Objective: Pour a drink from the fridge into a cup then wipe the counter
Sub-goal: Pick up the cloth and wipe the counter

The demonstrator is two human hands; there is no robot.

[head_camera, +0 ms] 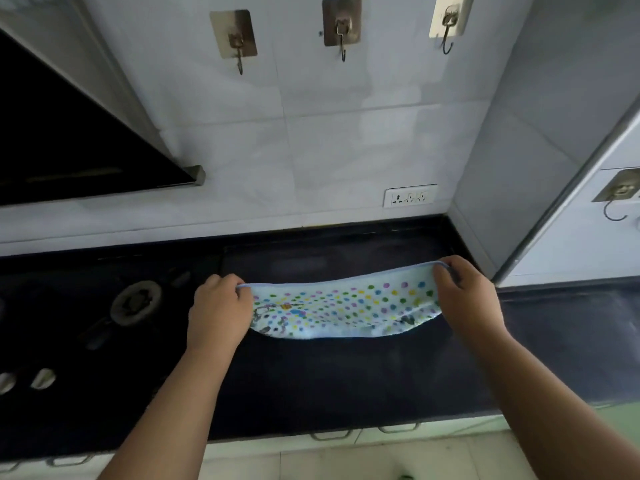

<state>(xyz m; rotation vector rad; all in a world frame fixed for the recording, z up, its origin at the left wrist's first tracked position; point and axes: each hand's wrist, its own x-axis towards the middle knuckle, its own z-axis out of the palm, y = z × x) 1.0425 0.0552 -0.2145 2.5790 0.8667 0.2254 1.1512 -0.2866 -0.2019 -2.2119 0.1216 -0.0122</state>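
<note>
A light blue cloth (341, 308) with coloured dots is stretched between both hands just above the dark counter (329, 379). My left hand (218, 311) pinches its left end, and my right hand (465, 299) pinches its right end a little higher. The cloth sags in the middle, and its lower fold seems to touch the counter. No cup, drink or fridge is in view.
A gas hob burner (135, 303) and knobs (41, 378) sit to the left on the counter. A black range hood (69, 143) hangs at the upper left. Wall hooks (341, 29) and a socket (410, 195) are on the tiled wall. A grey panel (519, 168) bounds the right side.
</note>
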